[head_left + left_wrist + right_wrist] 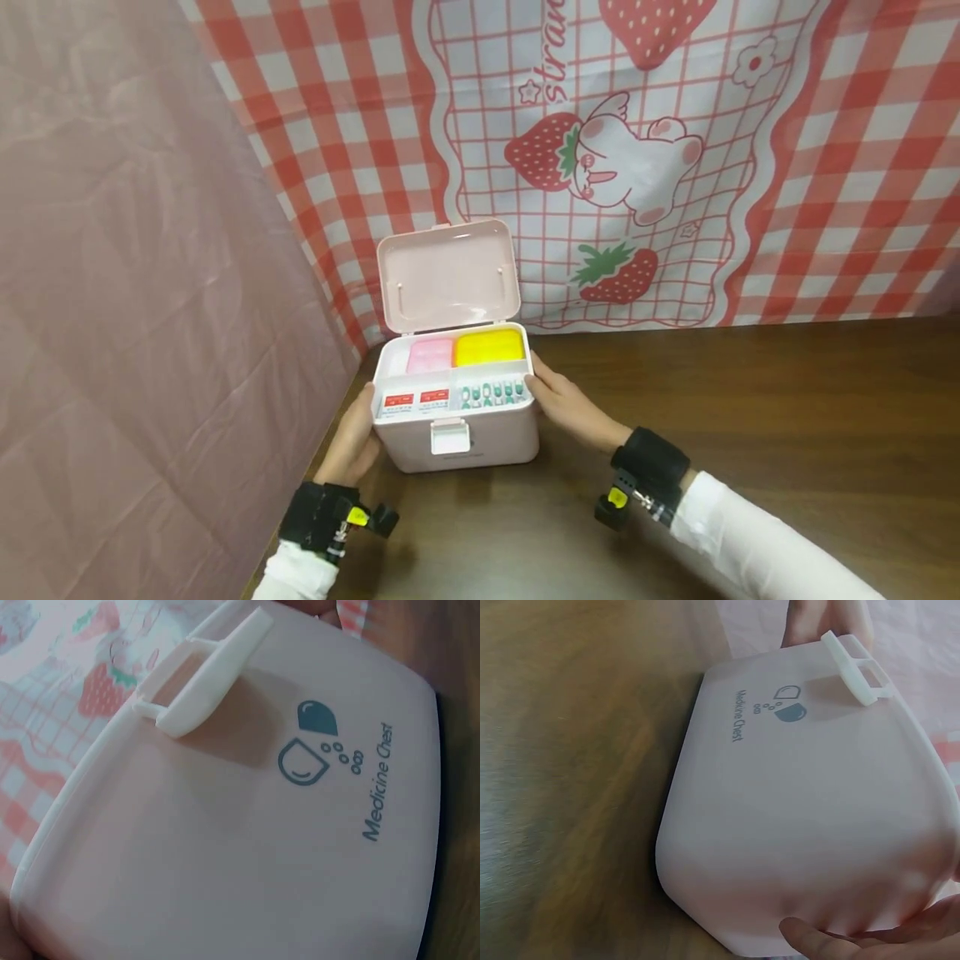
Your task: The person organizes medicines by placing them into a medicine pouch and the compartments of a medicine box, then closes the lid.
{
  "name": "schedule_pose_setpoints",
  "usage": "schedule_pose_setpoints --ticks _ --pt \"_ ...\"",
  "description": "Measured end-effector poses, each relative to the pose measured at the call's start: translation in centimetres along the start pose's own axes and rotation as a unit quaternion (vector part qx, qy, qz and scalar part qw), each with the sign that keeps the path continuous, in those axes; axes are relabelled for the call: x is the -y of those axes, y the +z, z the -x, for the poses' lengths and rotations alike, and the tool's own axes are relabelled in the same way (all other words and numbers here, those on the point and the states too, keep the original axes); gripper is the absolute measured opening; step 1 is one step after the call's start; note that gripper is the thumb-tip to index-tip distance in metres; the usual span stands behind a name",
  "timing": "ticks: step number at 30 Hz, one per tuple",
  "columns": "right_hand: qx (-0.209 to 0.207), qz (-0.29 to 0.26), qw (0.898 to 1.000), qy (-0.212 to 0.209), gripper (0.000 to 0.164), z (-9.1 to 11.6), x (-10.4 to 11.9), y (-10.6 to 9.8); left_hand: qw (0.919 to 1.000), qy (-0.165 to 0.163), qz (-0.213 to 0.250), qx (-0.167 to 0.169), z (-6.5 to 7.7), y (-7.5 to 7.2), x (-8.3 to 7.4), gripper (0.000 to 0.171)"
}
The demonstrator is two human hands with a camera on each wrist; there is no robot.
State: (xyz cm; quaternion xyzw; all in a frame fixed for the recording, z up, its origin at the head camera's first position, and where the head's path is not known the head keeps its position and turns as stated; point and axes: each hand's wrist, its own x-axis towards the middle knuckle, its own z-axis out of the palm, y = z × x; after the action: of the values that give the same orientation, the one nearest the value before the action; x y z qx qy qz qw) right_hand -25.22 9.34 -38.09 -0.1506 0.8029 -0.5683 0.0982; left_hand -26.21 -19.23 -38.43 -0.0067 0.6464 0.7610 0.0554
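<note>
A pale pink medicine chest point(495, 446) rests on the table in the head view, its lid point(448, 279) raised at the back. My left hand point(354, 437) holds its left side, fingertips at the rim. On the opposite side, my right hand point(566, 404) grips the wall with the thumb at the rim. The white front latch point(217, 679) stands flipped outward. Inside lie a pink case point(431, 356), a yellow case point(490, 347), red-and-white packets point(416, 402) and green-and-white capsules point(491, 393). In the right wrist view my right fingers spread along the chest's end.
The brown wooden table point(720, 417) extends to the right and front. Behind it hangs a red-checked strawberry cloth point(630, 167). A pinkish cloth point(150, 292) closes off the left side, close to my left hand.
</note>
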Motion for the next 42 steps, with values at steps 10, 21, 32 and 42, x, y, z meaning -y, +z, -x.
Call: schedule_pose_setpoints --ticks 10,21,32,42 --pt "-0.039 0.035 0.999 -0.004 0.056 5.5 -0.3 -1.9 0.9975 0.014 0.027 0.063 3.2 3.0 1.3 0.054" --pt "-0.083 0.062 0.995 -0.002 0.056 11.0 -0.8 -3.8 0.9966 -0.020 0.015 0.078 5.3 7.1 2.0 0.060" --pt "-0.113 0.070 0.991 -0.008 0.052 16.3 -3.4 -7.1 0.9868 -0.014 0.050 0.154 6.5 11.6 3.0 0.053" --pt "-0.138 0.114 0.983 0.048 0.050 20.2 -5.4 -10.1 0.9838 -0.039 0.055 0.166 8.1 15.6 3.7 0.057"
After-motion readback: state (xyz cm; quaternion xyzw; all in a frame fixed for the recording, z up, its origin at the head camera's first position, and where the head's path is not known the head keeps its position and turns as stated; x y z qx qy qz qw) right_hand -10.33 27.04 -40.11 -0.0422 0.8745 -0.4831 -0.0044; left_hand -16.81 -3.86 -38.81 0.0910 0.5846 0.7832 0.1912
